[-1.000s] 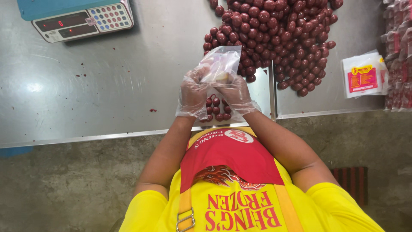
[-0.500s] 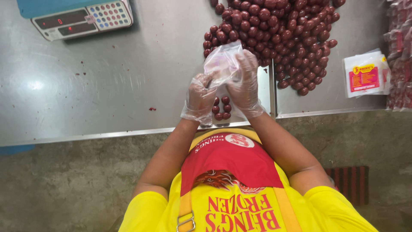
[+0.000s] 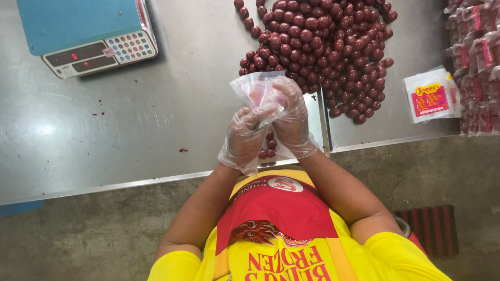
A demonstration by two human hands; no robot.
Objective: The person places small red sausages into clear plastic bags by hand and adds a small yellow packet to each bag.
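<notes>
- While both gloved hands meet over the near edge of the steel table [image 3: 130, 135], they pinch a small clear plastic bag [image 3: 256, 89] between them.
- The left hand [image 3: 245, 138], in a loose transparent glove, closes its fingers on the lower part of the bag, at about 7 o'clock from the bag's middle.
- The right hand [image 3: 291, 117], gloved the same way, grips the bag's side and top, at about 4 o'clock from the bag's middle; the two hands touch each other.
- The bag is held up off the table, its mouth toward 12 o'clock; something pinkish shows through the film, but what it is cannot be told.
- A few small dark red round sausages [image 3: 266, 147] lie on the table just under the hands, partly hidden by them.
- A large heap of the same dark red sausages [image 3: 323, 47] spreads at 1 o'clock from the hands, its near edge close to the bag.
- A weighing scale [image 3: 88, 36] with a blue platform and a keypad sits at 10 o'clock, well apart from the hands.
- A stack of flat white pouches with red and yellow labels [image 3: 431, 96] lies at 3 o'clock, near the table's edge.
- Packed bags of red sausages [image 3: 476, 62] line the far right edge of the view.
- A seam [image 3: 324, 122] between two table sheets runs just beside the right hand.
</notes>
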